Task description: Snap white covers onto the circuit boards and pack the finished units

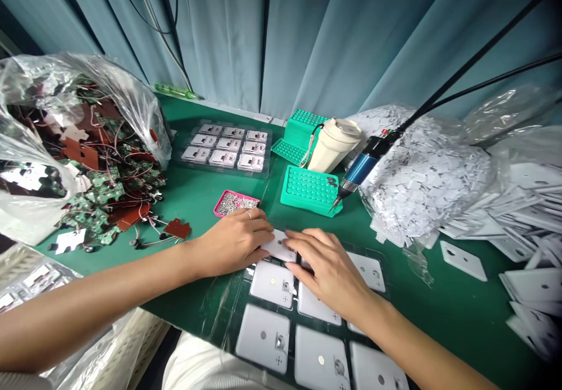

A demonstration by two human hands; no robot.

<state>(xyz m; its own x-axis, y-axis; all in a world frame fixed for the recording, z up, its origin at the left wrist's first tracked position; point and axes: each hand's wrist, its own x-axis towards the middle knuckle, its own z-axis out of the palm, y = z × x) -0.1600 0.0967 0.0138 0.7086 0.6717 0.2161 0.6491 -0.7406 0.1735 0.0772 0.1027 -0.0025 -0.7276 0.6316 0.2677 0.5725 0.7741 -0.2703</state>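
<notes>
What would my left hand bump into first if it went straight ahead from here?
The left hand would most likely meet the white card first, as its fingertips look to be right at that card's edge. Just beyond are the right hand's fingers, though depth is hard to judge.

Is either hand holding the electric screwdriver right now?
No, the left hand and right hand are on a white panel, and the screwdriver is apart from them.

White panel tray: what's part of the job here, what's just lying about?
Probably in the job: left hand, right hand, white panel, clear tray, pink dish of small metal parts, blue electric screwdriver, wired circuit boards.

Probably lying about: cream travel mug, teal curtain.
</notes>
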